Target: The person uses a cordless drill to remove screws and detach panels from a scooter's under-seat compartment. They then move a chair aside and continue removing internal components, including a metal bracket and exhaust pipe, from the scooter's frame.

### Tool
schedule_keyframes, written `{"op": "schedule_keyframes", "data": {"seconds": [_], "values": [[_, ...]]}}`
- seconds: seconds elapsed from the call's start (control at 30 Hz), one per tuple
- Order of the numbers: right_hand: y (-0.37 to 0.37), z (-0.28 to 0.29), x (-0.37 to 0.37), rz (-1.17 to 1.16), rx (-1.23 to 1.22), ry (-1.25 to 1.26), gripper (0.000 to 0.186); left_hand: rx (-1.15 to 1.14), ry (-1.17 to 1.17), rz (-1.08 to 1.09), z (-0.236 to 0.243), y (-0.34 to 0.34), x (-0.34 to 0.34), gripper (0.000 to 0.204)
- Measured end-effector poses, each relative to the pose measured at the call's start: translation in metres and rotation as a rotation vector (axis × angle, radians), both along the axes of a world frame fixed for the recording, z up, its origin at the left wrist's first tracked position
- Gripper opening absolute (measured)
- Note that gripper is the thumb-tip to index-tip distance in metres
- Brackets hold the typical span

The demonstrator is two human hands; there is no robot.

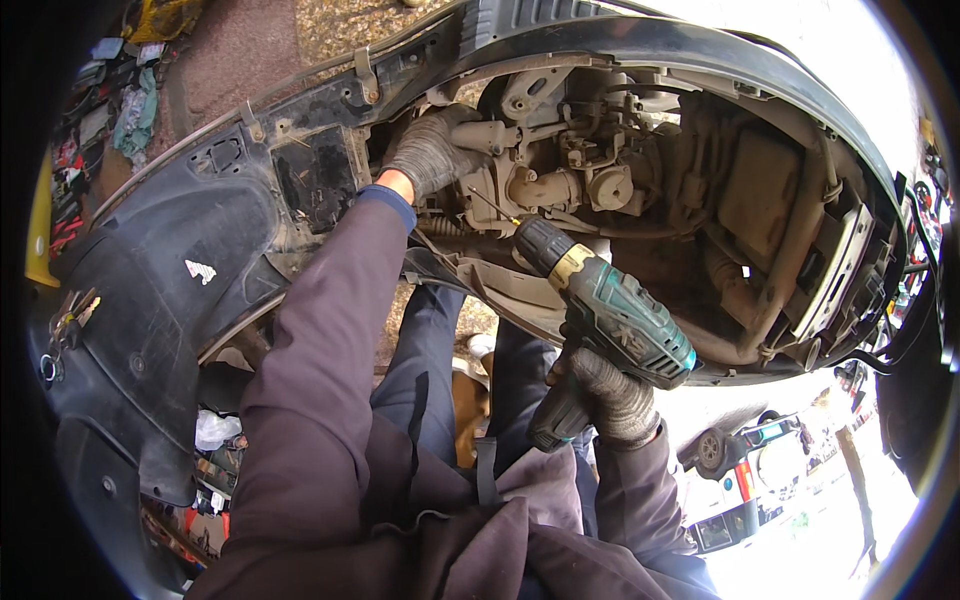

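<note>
My right hand (612, 395), in a grey knitted glove, is closed around the grip of a teal and black cordless drill (625, 325). The drill has a black chuck with a gold collar, and a long thin bit (490, 205) points up and left into the engine bay of a scooter (590, 180). My left hand (432, 152), gloved too, reaches into that bay beside a pale cylindrical part (478, 136). Its fingers are curled and partly hidden there, so what they grip does not show. The bit's tip is close below the left hand, near a pale dusty housing.
The scooter's dark body panel (160, 300) curves along the left, with keys (70, 320) hanging from it. A frame tube (790, 270) crosses the bay at right. Assorted items (130, 120) lie at far left. A vehicle (735, 480) stands at lower right.
</note>
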State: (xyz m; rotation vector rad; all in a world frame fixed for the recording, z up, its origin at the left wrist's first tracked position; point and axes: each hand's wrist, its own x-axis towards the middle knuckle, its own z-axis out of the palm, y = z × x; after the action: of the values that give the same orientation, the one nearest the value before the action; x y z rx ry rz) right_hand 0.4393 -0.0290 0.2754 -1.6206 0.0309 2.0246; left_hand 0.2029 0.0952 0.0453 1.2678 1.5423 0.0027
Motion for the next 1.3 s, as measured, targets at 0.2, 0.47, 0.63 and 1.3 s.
{"op": "schedule_keyframes", "data": {"seconds": [0.2, 0.47, 0.63, 1.3], "values": [[0.002, -0.001, -0.003, 0.057, -0.037, -0.063, 0.063, 0.032, 0.127, -0.131, 0.03, 0.005, 0.015, 0.065], [0.002, -0.004, -0.002, 0.014, -0.021, -0.048, 0.061, 0.136, 0.308, -0.296, 0.058, 0.008, 0.028, 0.075], [0.001, -0.001, 0.002, -0.115, -0.006, -0.022, 0.057, 0.041, 0.291, -0.353, 0.06, 0.024, 0.038, 0.073], [-0.011, 0.024, 0.075, -0.095, 0.013, -0.15, 0.06, 0.079, 0.384, -0.387, 0.061, 0.014, 0.06, 0.064]]}}
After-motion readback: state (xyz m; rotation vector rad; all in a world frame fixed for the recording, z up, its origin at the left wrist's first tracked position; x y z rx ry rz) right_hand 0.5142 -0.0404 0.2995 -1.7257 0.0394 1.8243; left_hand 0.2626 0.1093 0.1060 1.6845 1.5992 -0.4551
